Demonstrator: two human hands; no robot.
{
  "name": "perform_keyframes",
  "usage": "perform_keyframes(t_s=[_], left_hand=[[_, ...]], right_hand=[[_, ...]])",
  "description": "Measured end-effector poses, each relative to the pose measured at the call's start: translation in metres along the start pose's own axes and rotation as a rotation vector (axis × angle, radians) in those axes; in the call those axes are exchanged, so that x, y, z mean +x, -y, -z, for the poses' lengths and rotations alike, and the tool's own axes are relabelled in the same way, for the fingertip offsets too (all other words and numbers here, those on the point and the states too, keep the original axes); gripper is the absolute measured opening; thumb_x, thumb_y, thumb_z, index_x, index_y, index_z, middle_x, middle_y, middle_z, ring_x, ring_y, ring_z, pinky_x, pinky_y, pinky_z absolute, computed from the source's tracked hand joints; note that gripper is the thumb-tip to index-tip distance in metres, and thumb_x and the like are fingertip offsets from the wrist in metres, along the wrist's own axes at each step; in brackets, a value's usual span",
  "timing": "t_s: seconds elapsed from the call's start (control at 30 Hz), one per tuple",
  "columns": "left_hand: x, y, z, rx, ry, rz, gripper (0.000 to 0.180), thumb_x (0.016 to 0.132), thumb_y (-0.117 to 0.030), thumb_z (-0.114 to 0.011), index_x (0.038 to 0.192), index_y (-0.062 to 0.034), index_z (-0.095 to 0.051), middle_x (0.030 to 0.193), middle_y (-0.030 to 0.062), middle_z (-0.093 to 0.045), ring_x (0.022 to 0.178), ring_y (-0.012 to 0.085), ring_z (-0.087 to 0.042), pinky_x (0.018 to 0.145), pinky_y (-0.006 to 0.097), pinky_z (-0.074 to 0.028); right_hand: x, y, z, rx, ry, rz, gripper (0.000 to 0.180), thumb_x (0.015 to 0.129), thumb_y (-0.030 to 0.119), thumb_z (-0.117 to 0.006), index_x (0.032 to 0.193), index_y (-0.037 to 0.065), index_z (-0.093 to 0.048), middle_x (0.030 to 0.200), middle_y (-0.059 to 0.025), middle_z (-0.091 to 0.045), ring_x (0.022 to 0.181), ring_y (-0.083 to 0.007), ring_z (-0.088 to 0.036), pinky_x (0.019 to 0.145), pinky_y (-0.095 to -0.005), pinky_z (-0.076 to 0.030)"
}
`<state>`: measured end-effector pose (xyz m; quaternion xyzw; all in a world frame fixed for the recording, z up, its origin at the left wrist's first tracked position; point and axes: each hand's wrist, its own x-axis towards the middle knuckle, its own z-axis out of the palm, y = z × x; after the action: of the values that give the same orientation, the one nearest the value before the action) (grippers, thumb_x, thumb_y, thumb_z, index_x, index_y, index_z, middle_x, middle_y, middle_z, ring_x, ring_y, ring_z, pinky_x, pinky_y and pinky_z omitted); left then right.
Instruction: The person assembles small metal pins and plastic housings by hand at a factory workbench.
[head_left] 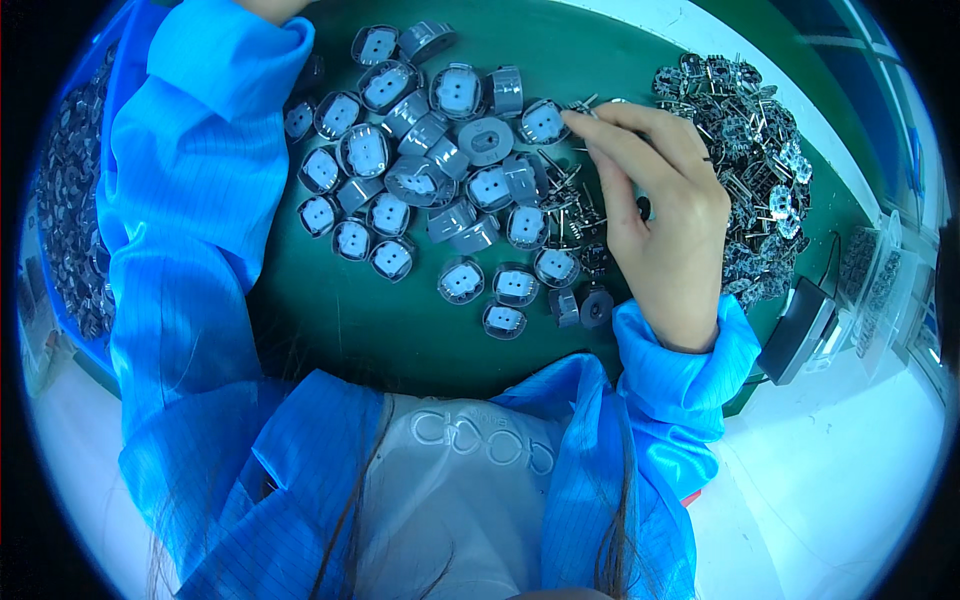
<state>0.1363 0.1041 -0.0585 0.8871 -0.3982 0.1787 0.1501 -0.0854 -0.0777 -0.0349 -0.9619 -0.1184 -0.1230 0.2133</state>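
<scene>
My right hand (665, 205) is bent over the right side of a group of grey round housings (485, 140). Its fingers come together at a small part with metal pins (582, 104), beside a housing with a pale insert (543, 121); the fingers partly hide the grip. Below the fingertips lie several loose pinned parts (572, 205). Many housings face up with pale, two-holed inserts, while others rest on their sides. Only the base of my left hand (272, 8) shows at the top edge, past the blue sleeve; its fingers are out of the picture.
A large heap of dark parts with metal pins (745, 170) covers the right of the green table (340, 335). At far left stands a blue bin (125, 50) filled with dark pieces. A black box-shaped device (798, 330) and a clear container (872, 280) are at the right.
</scene>
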Motion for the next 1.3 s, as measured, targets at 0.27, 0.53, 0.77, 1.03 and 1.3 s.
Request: perform_keyframes(t_s=[0.27, 0.53, 0.77, 1.03, 1.3], left_hand=[[-0.02, -0.09, 0.051, -0.541, 0.558, -0.363, 0.031, 0.076, -0.024, -0.07, 0.092, 0.0, -0.058, 0.084, 0.0134, -0.059, 0.087, 0.0301, -0.056, 0.081, 0.036, -0.043], [-0.018, -0.091, 0.045, -0.566, 0.665, -0.252, 0.024, 0.073, -0.015, -0.067, 0.089, -0.0007, -0.057, 0.082, 0.0136, -0.057, 0.088, 0.0304, -0.054, 0.081, 0.037, -0.043], [-0.015, -0.093, 0.038, -0.66, 0.571, -0.255, 0.023, 0.071, -0.011, -0.065, 0.088, -0.0008, -0.055, 0.081, 0.0129, -0.056, 0.086, 0.0293, -0.054, 0.078, 0.037, -0.043], [-0.007, -0.096, 0.046, -1.055, 0.698, -0.042, 0.025, 0.069, -0.005, -0.066, 0.089, 0.0052, -0.055, 0.076, 0.014, -0.059, 0.069, 0.0251, -0.059, 0.065, 0.032, -0.049], [-0.011, -0.094, 0.044, -1.172, 0.696, -0.052, 0.024, 0.073, -0.005, -0.067, 0.092, 0.0056, -0.059, 0.079, 0.0134, -0.063, 0.069, 0.0183, -0.062, 0.065, 0.028, -0.052]], right_hand=[[-0.004, 0.001, 0.004, 0.177, -0.213, -0.339, 0.028, 0.069, -0.005, -0.066, 0.095, 0.007, -0.064, 0.074, -0.0055, -0.059, 0.08, -0.0246, -0.058, 0.072, -0.0339, -0.048], [-0.005, -0.003, 0.001, -0.014, -0.072, -0.191, 0.037, 0.07, 0.009, -0.072, 0.107, 0.008, -0.064, 0.103, -0.0104, -0.057, 0.088, -0.0276, -0.054, 0.081, -0.0378, -0.043], [-0.005, -0.005, -0.01, 0.056, -0.335, -0.352, 0.009, 0.072, 0.004, -0.071, 0.08, 0.006, -0.068, 0.08, -0.0052, -0.065, 0.077, -0.0226, -0.058, 0.068, -0.0332, -0.044], [-0.005, -0.002, 0.017, 0.542, -0.081, -0.447, 0.022, 0.087, -0.001, -0.056, 0.109, -0.002, -0.061, 0.097, -0.0055, -0.06, 0.082, -0.0076, -0.054, 0.069, -0.0206, -0.043], [-0.007, -0.002, 0.019, 0.818, -0.187, -0.441, 0.023, 0.082, -0.006, -0.062, 0.105, -0.006, -0.062, 0.111, -0.0133, -0.058, 0.099, -0.0222, -0.061, 0.081, -0.0283, -0.051]])
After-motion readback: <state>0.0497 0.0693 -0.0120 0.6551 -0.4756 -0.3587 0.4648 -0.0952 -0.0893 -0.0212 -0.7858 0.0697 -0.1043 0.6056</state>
